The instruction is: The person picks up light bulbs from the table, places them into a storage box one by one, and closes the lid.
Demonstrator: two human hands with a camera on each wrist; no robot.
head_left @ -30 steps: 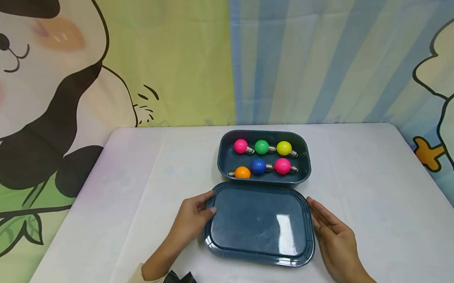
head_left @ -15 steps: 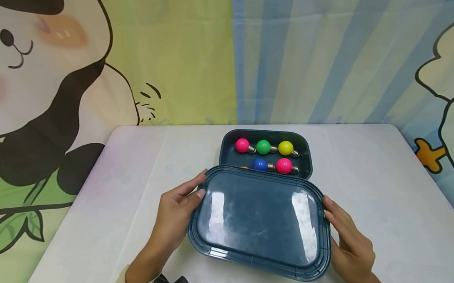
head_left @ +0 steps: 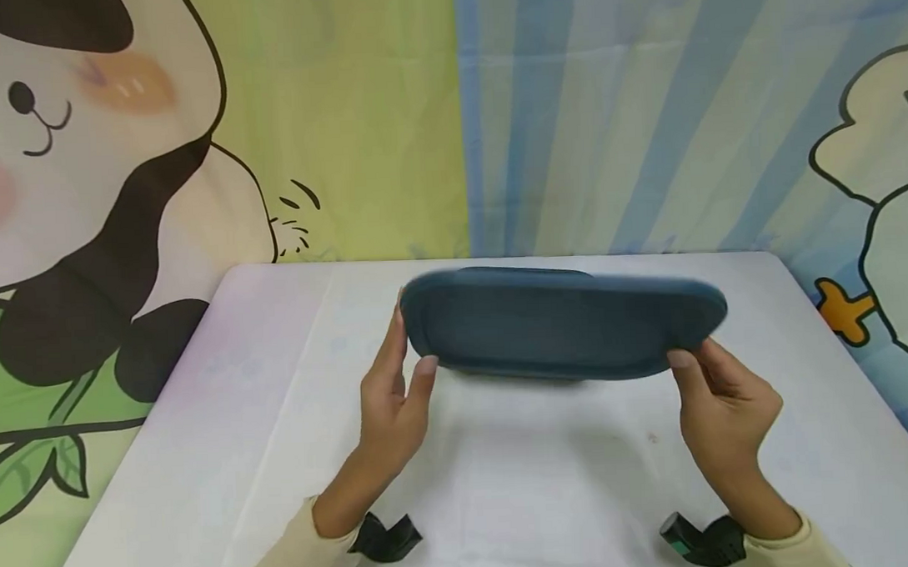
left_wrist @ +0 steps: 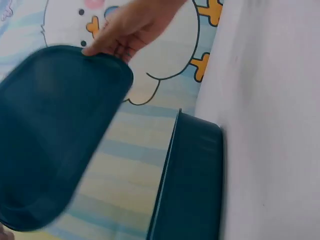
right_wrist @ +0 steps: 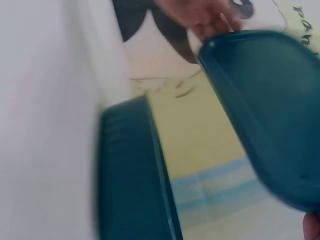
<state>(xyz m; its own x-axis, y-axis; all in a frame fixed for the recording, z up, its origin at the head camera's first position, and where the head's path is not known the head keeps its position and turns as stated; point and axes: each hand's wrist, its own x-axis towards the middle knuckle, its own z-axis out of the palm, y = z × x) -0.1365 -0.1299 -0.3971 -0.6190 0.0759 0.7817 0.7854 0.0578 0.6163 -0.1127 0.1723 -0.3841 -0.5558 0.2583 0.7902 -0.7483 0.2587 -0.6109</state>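
A dark blue plastic lid (head_left: 561,326) is held up in the air over the table, tilted so its underside with the raised rim faces me. My left hand (head_left: 391,411) grips its left end, thumb at the lower corner and fingers along the edge. On the other end, my right hand (head_left: 729,411) pinches the lower right corner between thumb and fingers. Below and behind the lid stands the matching box (left_wrist: 195,175) on the table; in the right wrist view the lid (right_wrist: 280,110) hangs clear of the box wall (right_wrist: 132,170). The bulbs inside the box are hidden now.
The white-covered table (head_left: 337,363) runs back to a printed cloth backdrop (head_left: 613,111) with cartoon animals. A black wrist strap mount (head_left: 388,538) sits at the left wrist, and another black mount (head_left: 707,540) at the right.
Both hands have lifted the lid off the table, moved it forward and up in front of the box, and tipped it so its underside shows. The colored bulbs have gone out of sight behind it.
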